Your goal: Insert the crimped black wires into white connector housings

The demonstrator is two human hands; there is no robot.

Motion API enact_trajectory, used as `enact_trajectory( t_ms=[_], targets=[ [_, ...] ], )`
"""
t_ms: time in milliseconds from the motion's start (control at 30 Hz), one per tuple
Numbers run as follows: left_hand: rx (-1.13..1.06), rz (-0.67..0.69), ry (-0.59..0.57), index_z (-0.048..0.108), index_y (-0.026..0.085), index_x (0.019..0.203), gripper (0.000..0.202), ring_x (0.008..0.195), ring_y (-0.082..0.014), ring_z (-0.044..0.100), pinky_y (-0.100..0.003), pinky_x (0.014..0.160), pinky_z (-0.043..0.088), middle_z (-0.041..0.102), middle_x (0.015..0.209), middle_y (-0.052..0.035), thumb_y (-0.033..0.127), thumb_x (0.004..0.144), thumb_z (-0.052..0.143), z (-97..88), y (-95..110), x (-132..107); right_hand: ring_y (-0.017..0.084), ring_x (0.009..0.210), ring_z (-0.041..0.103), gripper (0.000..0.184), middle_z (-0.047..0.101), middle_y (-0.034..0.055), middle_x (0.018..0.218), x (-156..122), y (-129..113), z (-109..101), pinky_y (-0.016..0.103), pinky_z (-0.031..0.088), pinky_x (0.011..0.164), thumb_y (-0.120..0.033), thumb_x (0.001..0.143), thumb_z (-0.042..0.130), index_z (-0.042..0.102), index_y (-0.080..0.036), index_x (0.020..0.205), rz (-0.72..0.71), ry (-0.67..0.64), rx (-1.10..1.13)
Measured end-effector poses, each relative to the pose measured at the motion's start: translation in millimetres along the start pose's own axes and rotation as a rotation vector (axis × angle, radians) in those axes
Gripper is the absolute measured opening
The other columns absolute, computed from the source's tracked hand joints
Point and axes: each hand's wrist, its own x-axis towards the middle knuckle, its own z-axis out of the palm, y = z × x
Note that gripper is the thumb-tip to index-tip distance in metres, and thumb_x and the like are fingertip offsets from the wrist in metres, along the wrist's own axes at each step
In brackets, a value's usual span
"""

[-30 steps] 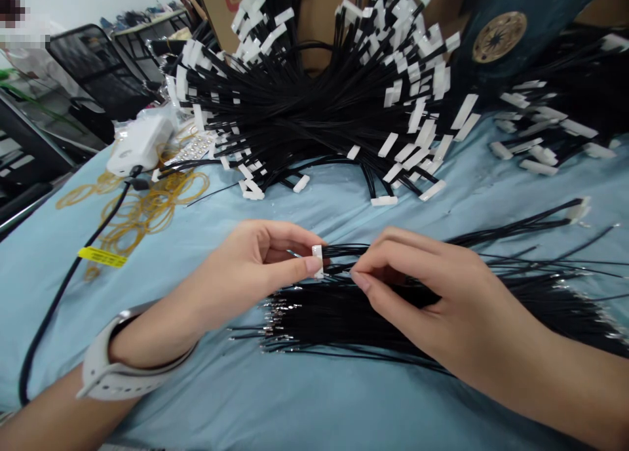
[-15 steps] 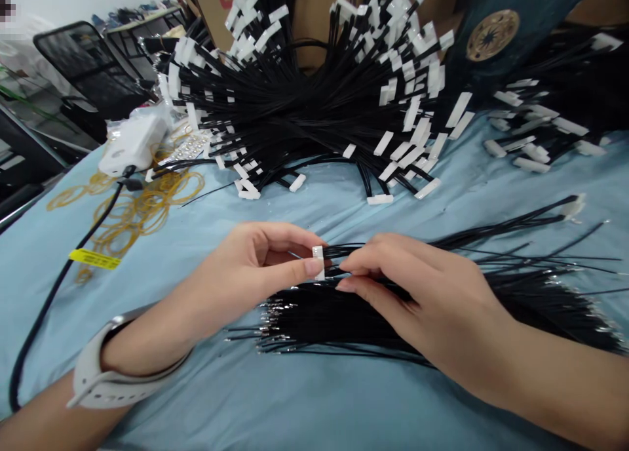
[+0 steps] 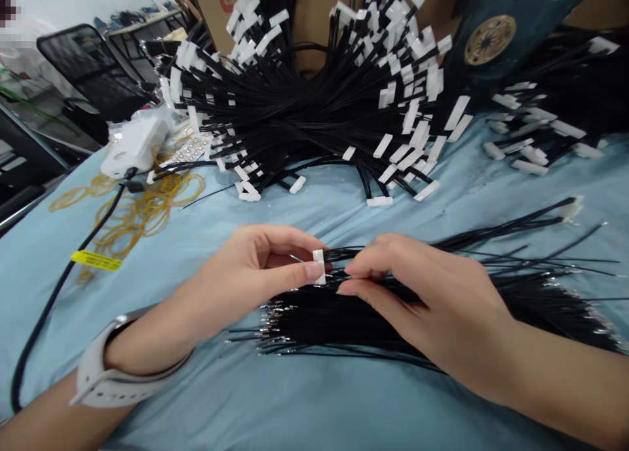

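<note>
My left hand (image 3: 255,271) pinches a small white connector housing (image 3: 319,265) between thumb and fingers, just above a flat bundle of loose black wires (image 3: 344,320) with metal crimped tips. Several thin black wires run out of the connector to the right. My right hand (image 3: 422,300) has its fingertips pressed together on one black wire right beside the connector. A white watch band sits on my left wrist (image 3: 105,372).
A large fan-shaped heap of finished black harnesses with white connectors (image 3: 314,103) lies behind the hands, more at the right (image 3: 540,130). Yellow rubber bands (image 3: 142,205), a white charger (image 3: 135,146) with a black cable and a cardboard box (image 3: 314,5) are at the back left.
My right hand's fingertips have closed in leftward toward the connector. The left hand has barely moved.
</note>
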Motion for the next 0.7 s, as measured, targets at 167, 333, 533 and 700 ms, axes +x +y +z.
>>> enact_trajectory(
  t_ms=[167,333,533,700],
  targets=[
    [-0.015,-0.007,-0.045,0.070,0.014,0.082,0.014,0.064,-0.0067,0.059,-0.014,0.060,0.046,0.069,0.072,0.0024,0.016,0.069,0.072,0.3,0,2,0.003,0.061,0.055,0.017,0.059,-0.0119,0.072,2,-2,0,0.012,0.042,0.057,-0.011,0.080,0.062,0.054,-0.027,0.080,0.045,0.011,0.048],
    [-0.071,-0.056,-0.063,0.070,0.012,0.078,0.010,0.062,-0.0058,0.058,-0.012,0.058,0.045,0.068,0.068,0.0026,0.013,0.068,0.071,1.8,4,2,0.004,0.064,0.056,0.014,0.060,-0.0113,0.074,2,1,-1,0.014,0.042,0.056,-0.015,0.084,0.060,0.053,-0.027,0.083,0.029,-0.026,0.038],
    [-0.110,-0.062,-0.070,0.071,0.016,0.078,0.011,0.063,-0.0076,0.061,-0.014,0.061,0.047,0.069,0.068,0.0026,0.012,0.068,0.073,-0.6,4,1,0.007,0.073,0.057,0.012,0.059,-0.0055,0.084,-3,9,-5,0.018,0.043,0.063,-0.015,0.087,0.055,0.050,-0.024,0.093,-0.137,-0.086,0.026],
    [-0.120,-0.071,-0.073,0.070,0.017,0.077,0.010,0.062,-0.0086,0.060,-0.016,0.061,0.046,0.068,0.067,0.0029,0.012,0.069,0.074,-2.2,4,0,0.009,0.074,0.057,0.011,0.060,-0.0036,0.082,-3,9,-6,0.020,0.043,0.062,-0.012,0.088,0.053,0.049,-0.022,0.088,-0.144,-0.082,0.023]
  ],
)
